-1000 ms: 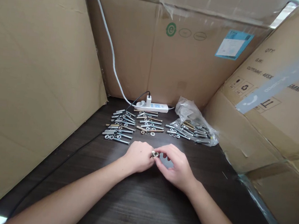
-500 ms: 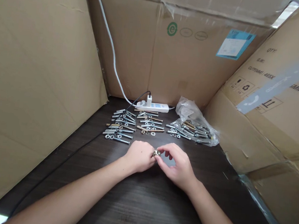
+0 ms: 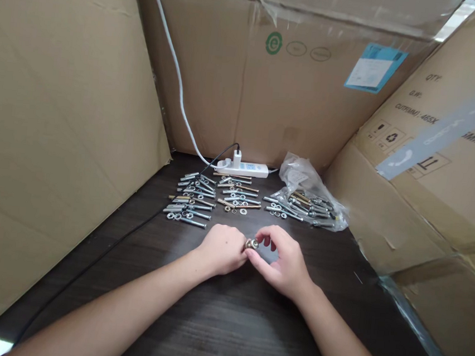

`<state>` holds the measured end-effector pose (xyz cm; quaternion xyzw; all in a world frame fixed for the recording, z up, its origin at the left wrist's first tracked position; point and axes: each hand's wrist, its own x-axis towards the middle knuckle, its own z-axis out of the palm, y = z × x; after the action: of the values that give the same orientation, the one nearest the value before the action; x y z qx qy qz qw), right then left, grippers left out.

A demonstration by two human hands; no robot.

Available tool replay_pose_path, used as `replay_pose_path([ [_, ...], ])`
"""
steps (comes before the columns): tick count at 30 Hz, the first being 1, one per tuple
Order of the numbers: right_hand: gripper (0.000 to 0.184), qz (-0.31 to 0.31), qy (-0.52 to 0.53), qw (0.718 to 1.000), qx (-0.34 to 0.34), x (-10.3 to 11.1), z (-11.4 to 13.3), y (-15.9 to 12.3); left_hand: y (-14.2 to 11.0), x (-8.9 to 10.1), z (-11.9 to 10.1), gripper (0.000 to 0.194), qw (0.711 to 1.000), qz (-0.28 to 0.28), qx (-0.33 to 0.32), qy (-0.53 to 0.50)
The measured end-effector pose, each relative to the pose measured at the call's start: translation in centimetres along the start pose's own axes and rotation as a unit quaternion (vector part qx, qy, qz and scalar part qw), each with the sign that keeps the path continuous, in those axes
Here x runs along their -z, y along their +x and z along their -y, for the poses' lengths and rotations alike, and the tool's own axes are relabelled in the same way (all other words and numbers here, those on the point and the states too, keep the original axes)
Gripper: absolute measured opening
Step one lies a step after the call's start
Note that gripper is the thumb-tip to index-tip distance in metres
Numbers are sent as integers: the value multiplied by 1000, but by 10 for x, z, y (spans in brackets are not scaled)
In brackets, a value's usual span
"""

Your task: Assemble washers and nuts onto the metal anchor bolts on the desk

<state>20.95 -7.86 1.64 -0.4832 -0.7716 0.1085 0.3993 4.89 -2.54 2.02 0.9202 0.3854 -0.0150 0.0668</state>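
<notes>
Plainly, we see only part of the left cardboard box (image 3: 60, 99), cut off by the frame edge. Beside it, a black cable (image 3: 99, 257) runs down until the left forearm hides its end. Next come loose bolts (image 3: 193, 222), overlapping too closely for us to count. Nearer us, the left hand (image 3: 223, 248) is curled into a fist around a metal fastener (image 3: 252, 244); its fingers and most of the shank are hidden, leaving a nut-like end poking out between both hands. At that end sits the right hand (image 3: 282, 260), thumb against the metal, fingers bent; we cannot tell whether it pinches. Farther right, a crumpled plastic bag (image 3: 294, 175) blurs the hardware inside.
</notes>
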Motion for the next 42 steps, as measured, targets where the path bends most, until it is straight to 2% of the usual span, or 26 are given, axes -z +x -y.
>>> replay_pose_path([
  [5, 24, 10, 33, 999, 37, 2, 2, -1, -1, -1, 1, 40, 1000, -6, 7, -11],
  [10, 24, -5, 34, 998, 59, 1, 3, 0, -2, -2, 1, 39, 1000, -15, -1, -10],
  [19, 7, -24, 10, 999, 31, -2, 1, 1, -2, 0, 0, 40, 1000, -10, -5, 1],
  [24, 16, -6, 2, 1000, -2, -1, -2, -1, -1, 1, -1, 40, 1000, 16, 6, -2],
  [28, 21, 3, 17, 1000, 6, 1, 0, -1, -1, 2, -1, 41, 1000, 13, 20, -10],
  [38, 4, 6, 2, 1000, 6, -1, 1, 1, -2, 3, -1, 43, 1000, 1, 14, -5],
  [42, 9, 8, -9, 1000, 7, -2, 1, 1, -3, 2, -2, 43, 1000, 5, 18, -4],
])
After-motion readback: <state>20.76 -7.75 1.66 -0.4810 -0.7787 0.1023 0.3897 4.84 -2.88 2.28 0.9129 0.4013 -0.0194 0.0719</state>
